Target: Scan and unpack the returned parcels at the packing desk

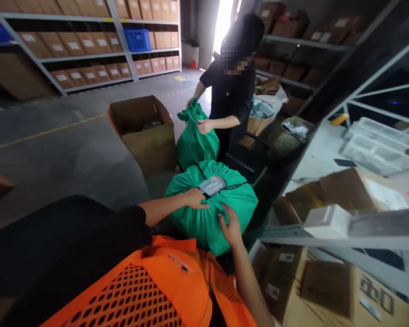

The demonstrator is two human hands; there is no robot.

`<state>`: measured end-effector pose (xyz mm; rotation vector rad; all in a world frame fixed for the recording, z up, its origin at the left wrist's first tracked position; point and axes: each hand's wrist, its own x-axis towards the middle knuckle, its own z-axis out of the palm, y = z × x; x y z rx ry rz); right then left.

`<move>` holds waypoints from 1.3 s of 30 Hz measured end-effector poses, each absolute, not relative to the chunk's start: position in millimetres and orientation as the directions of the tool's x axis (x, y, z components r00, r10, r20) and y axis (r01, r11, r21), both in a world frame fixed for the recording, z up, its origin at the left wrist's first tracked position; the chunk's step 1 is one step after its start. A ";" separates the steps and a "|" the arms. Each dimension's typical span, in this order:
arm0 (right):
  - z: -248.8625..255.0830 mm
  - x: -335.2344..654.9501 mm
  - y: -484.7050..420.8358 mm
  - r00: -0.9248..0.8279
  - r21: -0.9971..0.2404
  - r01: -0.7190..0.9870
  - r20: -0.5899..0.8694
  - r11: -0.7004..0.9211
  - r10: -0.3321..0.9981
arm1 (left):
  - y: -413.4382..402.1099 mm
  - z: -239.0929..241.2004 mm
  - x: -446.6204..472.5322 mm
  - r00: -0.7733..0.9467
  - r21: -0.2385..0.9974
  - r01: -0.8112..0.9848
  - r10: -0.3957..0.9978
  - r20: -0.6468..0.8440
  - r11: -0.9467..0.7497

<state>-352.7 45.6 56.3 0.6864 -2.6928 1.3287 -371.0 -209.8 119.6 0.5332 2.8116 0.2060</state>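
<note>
A full green drawstring bag [187, 222] stands right in front of me, its gathered mouth partly open. Inside the opening a greyish plastic-wrapped item [212, 185] shows. My left hand [195, 199] lies on the gathered cloth beside the opening, fingers stretched out to the right. On the near right side of the bag, my right hand [231, 226] rests with its fingers apart and curved. Black cord crosses the bag's top. Just beyond, another person's hands hold the top of a second green bag [197, 143].
A large open carton [150, 147] stands left of the second bag. The co-worker [233, 86] stands opposite me. At right is a table [315, 156] with clear plastic boxes [378, 145] and cartons [347, 190]. Shelves of boxes [88, 43] line the back.
</note>
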 end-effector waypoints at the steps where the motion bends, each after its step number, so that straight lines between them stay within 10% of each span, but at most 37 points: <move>1: 55.9 -360.6 35.4 -0.866 -0.714 -0.469 0.256 0.520 -0.429 | -211.1 121.5 -363.5 -0.893 0.193 0.339 0.380 -0.241 0.921; 18: 135.6 -410.1 -129.6 -0.353 -0.457 -0.873 0.345 0.174 -0.870 | -309.3 169.4 -259.4 -0.929 0.498 0.109 0.267 -0.257 0.860; 30: 162.5 -402.4 -419.1 0.178 -0.514 -0.773 0.386 -0.372 -0.905 | -440.1 208.1 -173.9 -0.736 0.467 -0.676 -0.539 -0.408 0.570; 39: 132.2 -354.4 -585.1 0.488 -0.602 -0.590 0.265 -0.538 -0.832 | -505.0 175.4 -164.6 -0.295 0.287 -0.940 -0.865 -0.405 0.186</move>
